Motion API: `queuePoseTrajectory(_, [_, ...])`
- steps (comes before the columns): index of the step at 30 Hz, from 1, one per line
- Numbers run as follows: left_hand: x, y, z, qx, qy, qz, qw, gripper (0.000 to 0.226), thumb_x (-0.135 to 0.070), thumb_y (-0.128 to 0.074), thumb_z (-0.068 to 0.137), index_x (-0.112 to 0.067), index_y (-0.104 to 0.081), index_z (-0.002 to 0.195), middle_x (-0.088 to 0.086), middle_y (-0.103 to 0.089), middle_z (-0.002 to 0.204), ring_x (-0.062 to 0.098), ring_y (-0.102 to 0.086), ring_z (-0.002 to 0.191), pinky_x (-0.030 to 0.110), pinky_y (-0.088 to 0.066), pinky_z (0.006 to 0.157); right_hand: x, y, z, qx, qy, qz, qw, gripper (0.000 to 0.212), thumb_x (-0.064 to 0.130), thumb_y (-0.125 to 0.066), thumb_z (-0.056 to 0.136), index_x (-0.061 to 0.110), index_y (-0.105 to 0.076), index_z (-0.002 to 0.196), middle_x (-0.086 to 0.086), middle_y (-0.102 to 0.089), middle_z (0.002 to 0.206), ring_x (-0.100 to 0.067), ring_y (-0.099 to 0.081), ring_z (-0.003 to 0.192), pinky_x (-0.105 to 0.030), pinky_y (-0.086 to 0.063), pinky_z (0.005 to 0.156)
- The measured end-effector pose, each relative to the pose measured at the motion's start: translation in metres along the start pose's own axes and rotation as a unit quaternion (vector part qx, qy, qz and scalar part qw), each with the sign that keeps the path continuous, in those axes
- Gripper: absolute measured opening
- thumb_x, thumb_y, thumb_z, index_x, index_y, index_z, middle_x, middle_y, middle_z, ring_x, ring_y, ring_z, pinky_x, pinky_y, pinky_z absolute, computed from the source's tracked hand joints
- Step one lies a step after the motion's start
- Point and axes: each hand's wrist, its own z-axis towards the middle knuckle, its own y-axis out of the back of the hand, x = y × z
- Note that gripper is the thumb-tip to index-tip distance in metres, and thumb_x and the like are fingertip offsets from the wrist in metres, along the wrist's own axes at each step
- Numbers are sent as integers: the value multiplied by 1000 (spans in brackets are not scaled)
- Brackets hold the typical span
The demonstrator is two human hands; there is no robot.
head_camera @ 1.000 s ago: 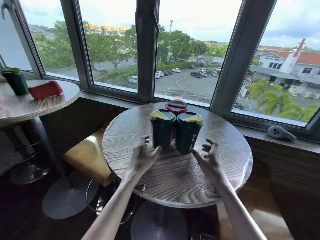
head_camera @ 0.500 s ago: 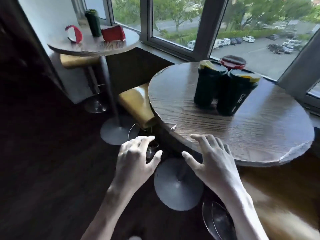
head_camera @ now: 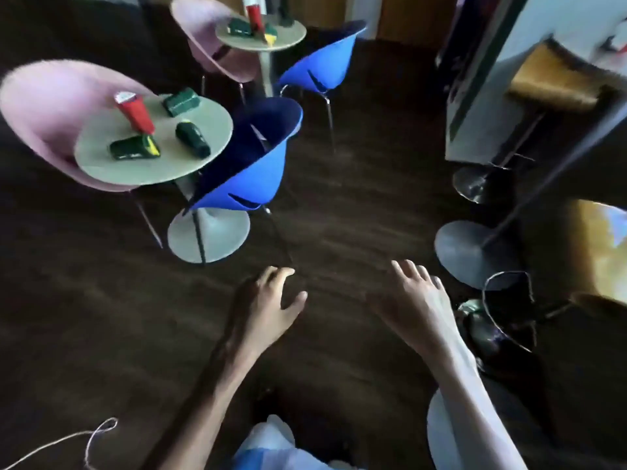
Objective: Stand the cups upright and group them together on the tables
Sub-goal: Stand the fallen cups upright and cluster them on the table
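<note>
My left hand [head_camera: 268,307] and my right hand [head_camera: 417,300] hang open over the dark floor, holding nothing. At the upper left a round beige table [head_camera: 101,164] carries a red cup [head_camera: 135,113] standing tilted and three dark green cups on their sides: one with a yellow lid [head_camera: 134,149], one in the middle [head_camera: 192,139] and one at the far edge [head_camera: 181,101]. A farther round table [head_camera: 291,40] holds a red cup [head_camera: 253,15] upright, a green cup [head_camera: 239,28] on its side and another lying cup with a yellow lid [head_camera: 269,35].
Two pink chairs [head_camera: 44,96] and two blue chairs [head_camera: 251,178] surround the tables. On the right stand stool bases [head_camera: 468,256], yellow stool seats [head_camera: 556,83] and a wall corner. A string [head_camera: 84,435] lies on the floor at the lower left.
My view has swung away from the window table with its grouped upright cups to the room's inner tables. Both hands have left that table and stayed empty.
</note>
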Motion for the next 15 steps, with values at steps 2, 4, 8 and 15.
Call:
queuePoseTrajectory(2, [44,20,-5,-34,64,-11,997,44,-51,-51,79,-18,-59,107,4,-64,99,28,-63,92,44,-52,80,44,-8,33,37,60,-2,997,60,55,-52,84,22,-40,133,-3,-47,134,-25,-41,127,-37,-32,100])
queuePoseTrajectory(4, [83,47,-9,-82,112,8,990,46,-51,-50,78,-17,-61,106,4,-65,98,28,-64,91,42,-53,78,93,-14,67,97,106,-8,990,66,50,-51,88,19,-28,143,-6,-34,147,-25,-30,137,-35,-25,107])
queuePoseTrajectory(8, [155,93,-13,-129,174,63,974,45,-50,-50,78,-17,-62,104,4,-68,94,26,-65,88,40,-54,74,182,-38,121,92,176,8,980,68,60,-51,82,22,-36,137,-4,-42,143,-24,-36,133,-38,-29,106])
queuePoseTrajectory(15, [257,133,-1,-150,235,59,958,51,-53,-48,78,-12,-61,107,8,-69,101,30,-64,95,43,-52,80,287,-55,185,64,265,38,961,56,50,-56,81,27,-45,131,3,-52,134,-20,-44,127,-36,-33,102])
